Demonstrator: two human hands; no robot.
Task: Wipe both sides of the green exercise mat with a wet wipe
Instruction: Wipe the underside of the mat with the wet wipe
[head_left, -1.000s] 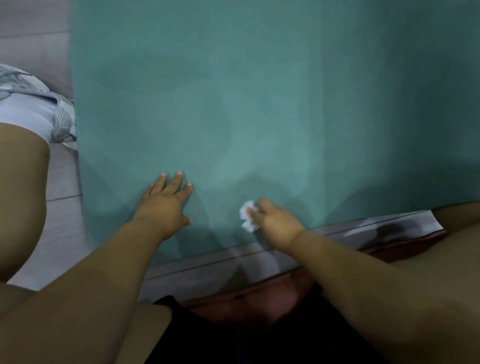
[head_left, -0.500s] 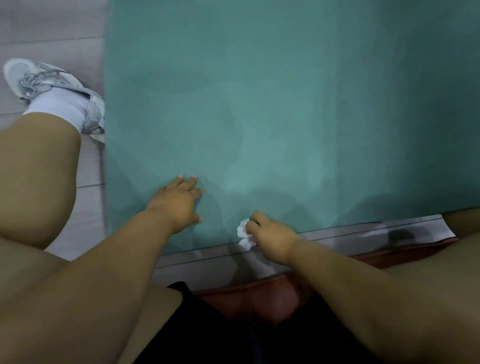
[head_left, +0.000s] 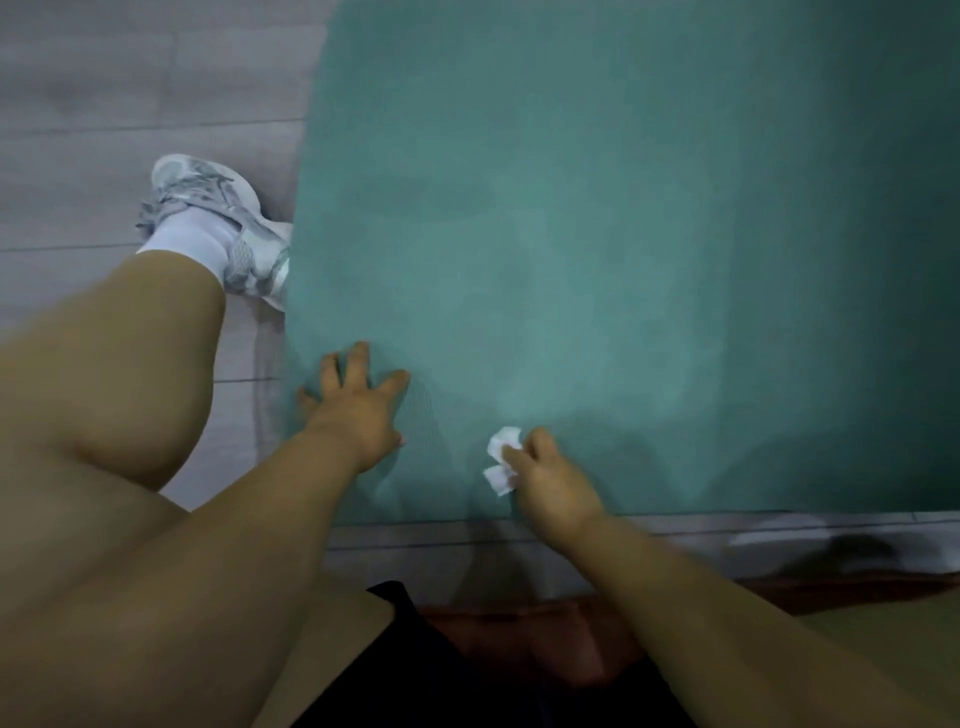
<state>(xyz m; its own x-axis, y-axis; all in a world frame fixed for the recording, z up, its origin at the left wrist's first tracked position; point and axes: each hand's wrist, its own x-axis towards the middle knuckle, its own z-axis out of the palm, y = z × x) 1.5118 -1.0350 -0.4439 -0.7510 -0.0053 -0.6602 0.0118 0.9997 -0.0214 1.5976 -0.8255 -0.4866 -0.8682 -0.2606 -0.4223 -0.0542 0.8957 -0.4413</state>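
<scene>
where the green exercise mat (head_left: 623, 260) lies flat on the grey plank floor (head_left: 130, 93), we see both hands near its nearest edge, at the mat's left corner. we note that the left hand (head_left: 358, 415) rests palm down on the mat, its fingers (head_left: 358, 358) straight and spread wide, gripping nothing; its outermost finger reaches the mat's left border. we find the right hand (head_left: 556, 478) just to the right, also over the mat and apart from the left hand, its fingers (head_left: 511, 457) curled and pinching a crumpled white wet wipe (head_left: 501, 460), which sits against the mat surface close to the near edge. we describe the mat as a broad sheet with a fine woven-looking texture, teal-green, mottled with paler and darker patches; whether these are damp marks we cannot tell. we see the wipe as a small, soft, bunched wad with two lobes showing beside the fingers. we observe at left a bare leg, a white sock (head_left: 192, 239) and a grey-white laced sneaker (head_left: 218, 208), the shoe's heel touching or just beside the mat's left edge. we note black shorts (head_left: 415, 675) at the bottom of the view.
</scene>
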